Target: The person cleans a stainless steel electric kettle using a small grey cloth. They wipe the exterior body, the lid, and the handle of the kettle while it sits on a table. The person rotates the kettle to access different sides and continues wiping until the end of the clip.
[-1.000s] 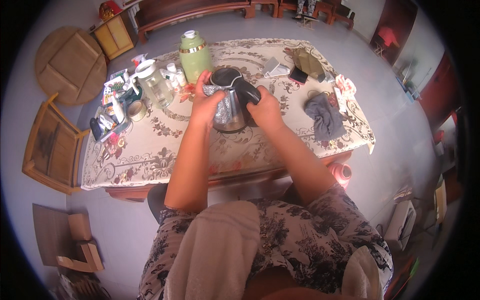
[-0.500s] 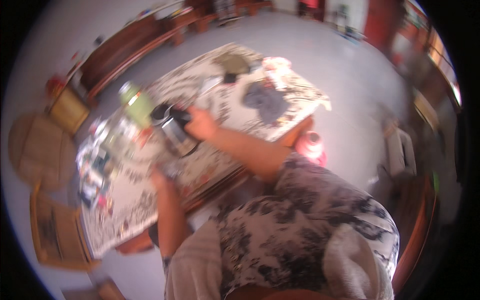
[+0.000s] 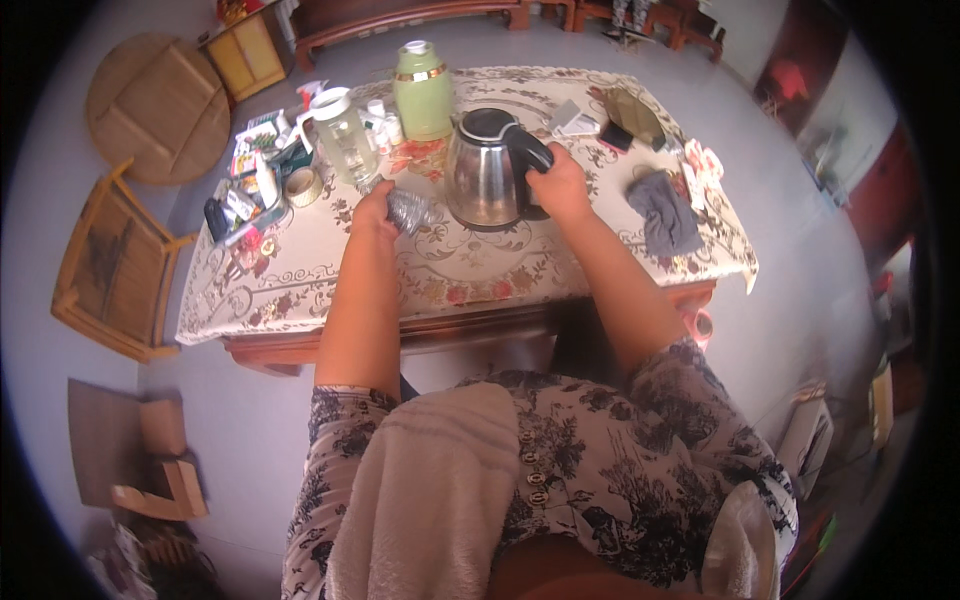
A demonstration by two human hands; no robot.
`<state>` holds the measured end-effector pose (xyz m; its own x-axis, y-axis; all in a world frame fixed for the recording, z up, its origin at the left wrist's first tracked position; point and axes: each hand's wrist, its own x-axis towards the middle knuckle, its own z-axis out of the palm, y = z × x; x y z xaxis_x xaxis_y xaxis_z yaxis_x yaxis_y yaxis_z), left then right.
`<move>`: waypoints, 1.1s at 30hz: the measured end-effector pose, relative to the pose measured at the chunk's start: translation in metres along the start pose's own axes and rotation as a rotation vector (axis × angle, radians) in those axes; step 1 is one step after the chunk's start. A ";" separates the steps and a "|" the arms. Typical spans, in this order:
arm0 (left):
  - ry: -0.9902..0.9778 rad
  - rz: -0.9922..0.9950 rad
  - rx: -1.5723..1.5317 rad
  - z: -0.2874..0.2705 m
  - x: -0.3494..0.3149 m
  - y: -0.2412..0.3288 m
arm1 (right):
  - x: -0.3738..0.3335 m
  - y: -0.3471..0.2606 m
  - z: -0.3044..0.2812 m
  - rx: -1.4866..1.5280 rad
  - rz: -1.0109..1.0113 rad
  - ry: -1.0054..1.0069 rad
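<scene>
My right hand is wrapped round the black handle of a steel electric kettle, which is upright over the middle of the table. In my left hand is a clear, ridged glass, tilted on its side just left of the kettle. A pale green thermos flask stands behind the kettle. Beyond my left hand stands a clear pitcher with a white lid and handle. Whether the kettle rests on the cloth or hangs just above it, I cannot tell.
A flowered cloth covers the table. Small bottles, boxes and a tape roll crowd its left end. To the right lie a grey cloth, a dark phone-like object and an olive pouch. A wooden chair stands at left.
My view has turned, and the table now appears straighter and sharper. Both hands keep their holds on the kettle and the glass.
</scene>
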<state>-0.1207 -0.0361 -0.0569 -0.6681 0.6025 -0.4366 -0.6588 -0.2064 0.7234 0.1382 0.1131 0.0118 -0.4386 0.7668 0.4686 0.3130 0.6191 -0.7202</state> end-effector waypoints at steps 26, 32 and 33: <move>-0.116 1.498 1.006 0.105 -0.093 -0.078 | 0.004 -0.011 -0.002 0.081 0.080 -0.107; -0.125 1.592 1.398 0.153 -0.102 -0.037 | 0.005 0.000 -0.001 0.089 0.055 -0.078; -0.136 1.642 1.384 0.163 -0.090 -0.030 | 0.005 -0.001 -0.001 0.085 0.074 -0.093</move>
<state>0.0155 0.0416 0.0482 -0.1591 0.5634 0.8107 0.9858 0.0464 0.1613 0.1365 0.1163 0.0149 -0.4941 0.7884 0.3666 0.2766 0.5423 -0.7934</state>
